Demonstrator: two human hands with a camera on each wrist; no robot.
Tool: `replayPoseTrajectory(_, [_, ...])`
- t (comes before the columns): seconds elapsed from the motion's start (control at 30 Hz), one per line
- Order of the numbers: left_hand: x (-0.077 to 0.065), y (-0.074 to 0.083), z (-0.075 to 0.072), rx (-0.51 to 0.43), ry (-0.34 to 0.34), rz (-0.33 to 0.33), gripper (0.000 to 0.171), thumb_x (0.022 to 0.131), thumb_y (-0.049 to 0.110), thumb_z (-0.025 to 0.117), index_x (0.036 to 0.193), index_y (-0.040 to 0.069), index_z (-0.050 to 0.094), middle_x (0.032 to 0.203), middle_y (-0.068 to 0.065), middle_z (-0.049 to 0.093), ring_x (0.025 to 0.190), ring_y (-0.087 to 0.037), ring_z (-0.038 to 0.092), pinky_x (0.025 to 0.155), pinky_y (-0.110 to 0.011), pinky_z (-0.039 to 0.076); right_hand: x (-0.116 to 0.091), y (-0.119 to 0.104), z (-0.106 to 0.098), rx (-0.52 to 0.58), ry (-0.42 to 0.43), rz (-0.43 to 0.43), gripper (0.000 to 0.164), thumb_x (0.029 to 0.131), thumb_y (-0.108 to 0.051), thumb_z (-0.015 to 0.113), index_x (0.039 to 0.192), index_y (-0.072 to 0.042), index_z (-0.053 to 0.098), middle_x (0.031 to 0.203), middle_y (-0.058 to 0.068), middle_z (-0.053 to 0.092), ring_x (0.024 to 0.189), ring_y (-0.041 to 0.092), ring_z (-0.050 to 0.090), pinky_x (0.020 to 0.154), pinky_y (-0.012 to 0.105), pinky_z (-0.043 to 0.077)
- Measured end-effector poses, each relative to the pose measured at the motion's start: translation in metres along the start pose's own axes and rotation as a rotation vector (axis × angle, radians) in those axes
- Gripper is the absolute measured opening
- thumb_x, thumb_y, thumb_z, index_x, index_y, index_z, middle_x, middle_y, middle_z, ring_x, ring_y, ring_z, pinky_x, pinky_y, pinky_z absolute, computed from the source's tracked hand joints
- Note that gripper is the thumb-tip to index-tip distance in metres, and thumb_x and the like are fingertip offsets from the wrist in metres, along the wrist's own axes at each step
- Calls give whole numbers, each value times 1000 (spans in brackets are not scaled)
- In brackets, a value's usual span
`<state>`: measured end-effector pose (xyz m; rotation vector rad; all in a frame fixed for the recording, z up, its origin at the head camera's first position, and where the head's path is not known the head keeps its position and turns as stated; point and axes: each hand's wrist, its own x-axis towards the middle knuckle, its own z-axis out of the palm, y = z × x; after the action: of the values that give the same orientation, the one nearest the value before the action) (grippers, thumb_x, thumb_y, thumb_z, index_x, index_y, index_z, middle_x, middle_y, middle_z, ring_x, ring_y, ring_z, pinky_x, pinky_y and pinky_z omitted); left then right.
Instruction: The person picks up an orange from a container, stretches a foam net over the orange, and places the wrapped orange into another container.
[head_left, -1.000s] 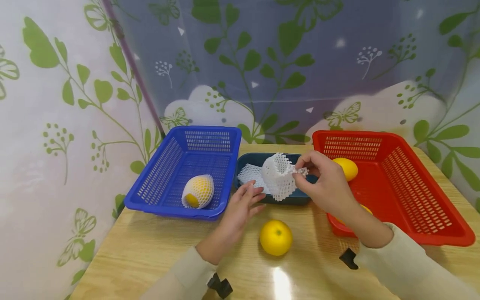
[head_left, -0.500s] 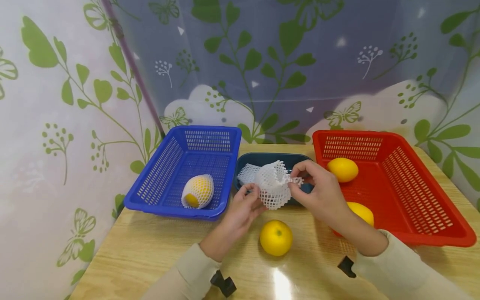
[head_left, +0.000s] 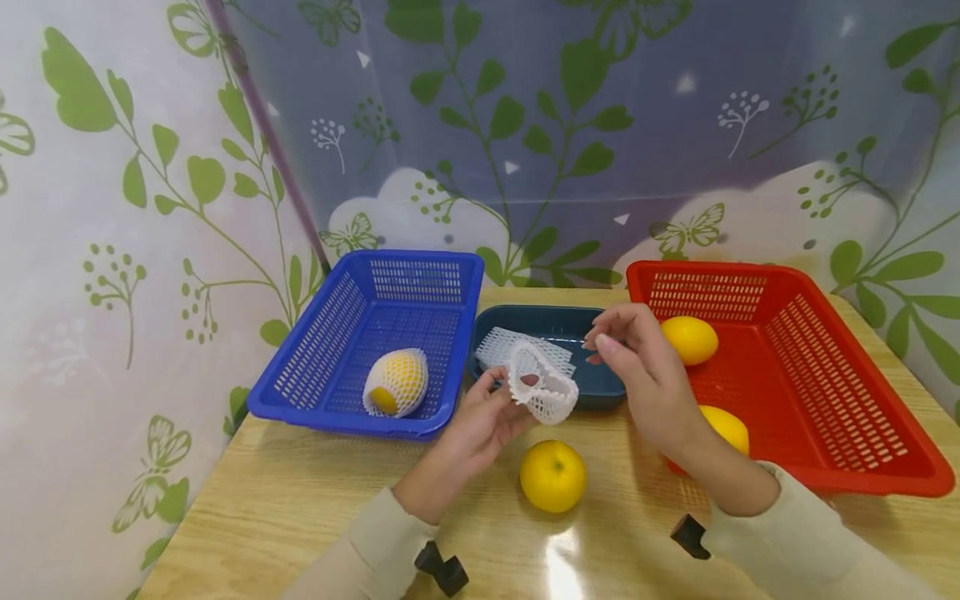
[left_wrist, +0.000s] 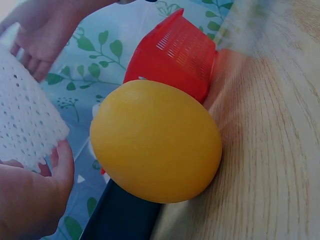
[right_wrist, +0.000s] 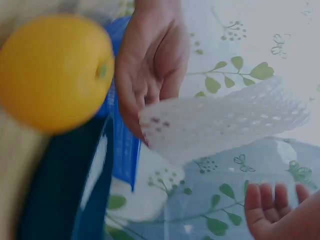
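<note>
My left hand [head_left: 480,429] pinches a white foam net sleeve [head_left: 553,402] at its left edge. The sleeve's mouth gapes, and a fingertip shows through it. Apart from the sleeve, my right hand [head_left: 654,379] hovers over the right end of a dark teal tray [head_left: 596,371], its fingers loosely bent round nothing. Just below the sleeve, a round yellow fruit [head_left: 553,477] sits on the wooden table; its green stem spot shows. The same fruit [left_wrist: 155,142] looms large in the left wrist view. Flat foam netting [head_left: 501,345] lies in the tray.
To the left stands a blue basket [head_left: 337,418] with a yellow fruit in a foam net [head_left: 405,379]. A red basket [head_left: 787,383] on the right holds a yellow fruit [head_left: 688,340] at its back left and another [head_left: 726,427] nearer the front. A patterned curtain [head_left: 510,167] hangs behind.
My left hand has come to the foam sleeve and taken hold of it. My right hand has let go and drawn off to the right. The sleeve has come down, its mouth spread.
</note>
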<state>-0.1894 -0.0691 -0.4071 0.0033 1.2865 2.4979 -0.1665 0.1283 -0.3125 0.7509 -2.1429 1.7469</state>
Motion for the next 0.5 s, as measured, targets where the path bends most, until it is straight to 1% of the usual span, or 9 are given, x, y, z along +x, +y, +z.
replayPoseTrajectory(0.07, [-1, 2, 1, -8, -19, -6, 10, 104, 6, 39, 108, 15, 41, 117, -7, 56, 96, -17, 63, 94, -46, 50, 2, 0, 2, 77, 0, 132, 21, 105, -13, 38, 117, 2, 46, 106, 16, 52, 98, 22, 56, 84, 21, 52])
replayPoseTrajectory(0.1, [-2, 2, 1, -5, -30, -8, 10, 105, 6, 39, 108, 16, 41, 116, -7, 56, 95, -16, 64, 94, -45, 50, 3, 2, 3, 93, -11, 210, 26, 106, -19, 36, 120, 2, 45, 108, 16, 51, 99, 23, 56, 84, 22, 52])
replayPoseTrajectory(0.2, [-6, 5, 3, 1, -63, -20, 13, 105, 7, 37, 115, 15, 40, 115, -6, 58, 98, -16, 64, 94, -45, 51, 4, 10, 7, 130, -78, 445, 40, 107, -32, 34, 130, -1, 43, 117, 15, 50, 107, 27, 53, 86, 22, 51])
replayPoseTrajectory(0.27, [-8, 7, 4, 6, -78, -32, 19, 105, 6, 38, 122, 13, 39, 114, -6, 59, 99, -16, 64, 95, -46, 50, 4, 18, 10, 131, -138, 572, 48, 106, -39, 33, 137, -3, 41, 122, 14, 49, 110, 26, 50, 88, 21, 48])
replayPoseTrajectory(0.37, [-12, 9, 5, 23, -90, -48, 29, 103, 3, 41, 130, 11, 34, 113, -6, 61, 100, -17, 65, 93, -43, 51, 3, 28, 14, 161, -197, 675, 55, 105, -44, 33, 141, -4, 41, 125, 14, 50, 110, 25, 49, 91, 24, 47])
replayPoseTrajectory(0.5, [-14, 9, 6, 57, -85, -48, 23, 102, 2, 43, 123, 11, 38, 106, -3, 64, 95, -15, 66, 86, -37, 56, 0, 37, 20, 223, -222, 713, 59, 105, -44, 34, 139, 3, 46, 125, 16, 55, 106, 23, 54, 93, 28, 48])
